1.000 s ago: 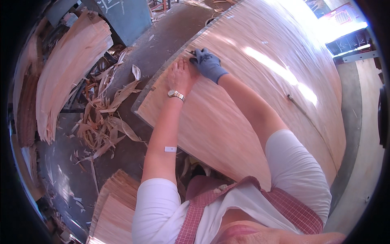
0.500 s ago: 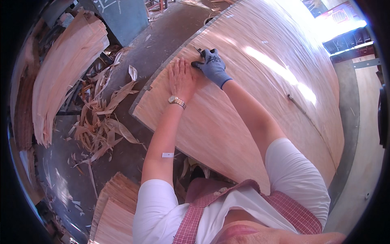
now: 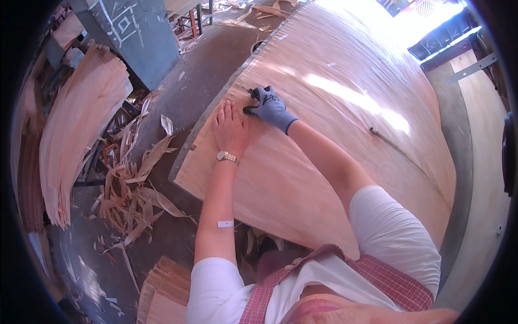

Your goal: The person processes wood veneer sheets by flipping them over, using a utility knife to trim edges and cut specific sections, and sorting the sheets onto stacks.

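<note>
A wide, pale wood veneer sheet (image 3: 324, 178) lies on a stack or table in front of me. My left hand (image 3: 231, 129) is bare and rests flat on it, fingers stretched out and close to the sheet's left edge. Just right of those fingers, my right hand (image 3: 268, 107), in a blue-grey glove with dark fingertips, is closed around a small dark tool (image 3: 250, 92). The tool's thin tip points toward the left edge of the veneer. Most of the tool is hidden by the glove, so its exact kind is unclear.
A thin stick (image 3: 402, 152) with a dark end lies across the veneer at right. Torn veneer strips (image 3: 135, 194) litter the floor at left, beside a leaning veneer pile (image 3: 81, 140). More stacked veneer (image 3: 164, 289) sits low by my left arm. A grey-blue post (image 3: 132, 40) stands far left.
The whole view has shifted, so the sheet appears lower. Both hands stay close together near the left edge, the left still flat and the right still gripping the tool.
</note>
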Tool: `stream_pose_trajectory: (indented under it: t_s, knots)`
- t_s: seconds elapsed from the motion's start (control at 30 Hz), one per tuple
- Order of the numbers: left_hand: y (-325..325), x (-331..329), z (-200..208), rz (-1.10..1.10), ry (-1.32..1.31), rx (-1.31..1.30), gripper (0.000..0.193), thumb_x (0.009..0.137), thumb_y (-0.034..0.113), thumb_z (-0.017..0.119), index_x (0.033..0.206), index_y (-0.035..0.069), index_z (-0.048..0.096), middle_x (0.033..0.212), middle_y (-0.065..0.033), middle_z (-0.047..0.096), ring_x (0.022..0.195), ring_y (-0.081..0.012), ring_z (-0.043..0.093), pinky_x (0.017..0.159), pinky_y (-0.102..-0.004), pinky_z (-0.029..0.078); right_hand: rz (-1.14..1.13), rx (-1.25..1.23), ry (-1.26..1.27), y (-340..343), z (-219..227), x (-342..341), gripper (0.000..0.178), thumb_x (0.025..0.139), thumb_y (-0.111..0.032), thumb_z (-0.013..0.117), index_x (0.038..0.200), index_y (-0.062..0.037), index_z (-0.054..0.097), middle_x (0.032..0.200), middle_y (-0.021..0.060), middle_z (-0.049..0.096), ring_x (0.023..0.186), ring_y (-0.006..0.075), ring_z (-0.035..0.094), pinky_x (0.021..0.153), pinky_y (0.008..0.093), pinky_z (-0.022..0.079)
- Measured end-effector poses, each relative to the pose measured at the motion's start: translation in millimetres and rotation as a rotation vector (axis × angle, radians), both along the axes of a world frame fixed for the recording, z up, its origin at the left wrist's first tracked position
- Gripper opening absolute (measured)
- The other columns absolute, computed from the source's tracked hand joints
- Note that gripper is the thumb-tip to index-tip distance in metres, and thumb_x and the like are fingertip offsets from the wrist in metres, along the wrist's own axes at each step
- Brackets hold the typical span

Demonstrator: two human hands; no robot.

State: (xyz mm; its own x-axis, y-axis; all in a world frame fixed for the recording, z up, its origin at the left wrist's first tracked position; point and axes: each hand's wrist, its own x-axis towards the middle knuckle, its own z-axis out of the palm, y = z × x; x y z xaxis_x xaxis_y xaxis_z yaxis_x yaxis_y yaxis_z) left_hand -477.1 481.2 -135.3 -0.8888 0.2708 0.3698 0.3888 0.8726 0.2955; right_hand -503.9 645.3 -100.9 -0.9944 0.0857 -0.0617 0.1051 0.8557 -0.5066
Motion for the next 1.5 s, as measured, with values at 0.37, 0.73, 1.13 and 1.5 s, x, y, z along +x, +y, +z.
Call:
stream_pose_trajectory:
  t_s: [0.37, 0.73, 1.13, 1.5]
  knots:
    - [0, 4, 2, -0.002, 0.037, -0.013, 0.056, 0.089, 0.031, 0.054, 0.138, 0.007, 0.047, 0.145, -0.0087, 0.044, 0.132, -0.0277, 0.040, 0.104, -0.0452, 0.032, 0.298, 0.466, 0.038, -18, 19, -3, 0.029, 0.095, -0.030, 0.050, 0.111, -0.0053, 0.050, 0.097, 0.0173, 0.065, 0.085, 0.0354, 0.068, 0.066, 0.0459, 0.055]
    - [5, -10, 26, -0.028, -0.185, -0.200, 0.068, 0.085, 0.043, 0.062, 0.140, 0.009, 0.045, 0.148, -0.0041, 0.040, 0.124, -0.0279, 0.044, 0.101, -0.0462, 0.037, 0.434, 0.555, -0.039, -19, 17, -25, 0.022, 0.091, -0.019, 0.049, 0.109, -0.0064, 0.054, 0.089, 0.0155, 0.070, 0.081, 0.0319, 0.070, 0.061, 0.0456, 0.055]
    - [32, -15, 29, 0.058, -0.241, -0.451, 0.059, 0.089, 0.036, 0.056, 0.140, 0.009, 0.044, 0.148, -0.0073, 0.041, 0.129, -0.0311, 0.043, 0.106, -0.0506, 0.035, 0.157, 0.320, -0.313, 160, 34, 206, 0.025, 0.099, -0.024, 0.042, 0.118, -0.0088, 0.046, 0.087, 0.0171, 0.069, 0.079, 0.0342, 0.069, 0.060, 0.0491, 0.052]
    - [206, 139, 47, -0.363, -0.510, -0.431, 0.059, 0.081, 0.034, 0.068, 0.126, -0.001, 0.052, 0.137, -0.0205, 0.049, 0.128, -0.0383, 0.043, 0.108, -0.0456, 0.036, 0.085, 0.340, -0.254, 252, 21, 332, 0.028, 0.089, -0.017, 0.054, 0.116, -0.0084, 0.056, 0.099, 0.0129, 0.070, 0.087, 0.0303, 0.070, 0.060, 0.0493, 0.051]
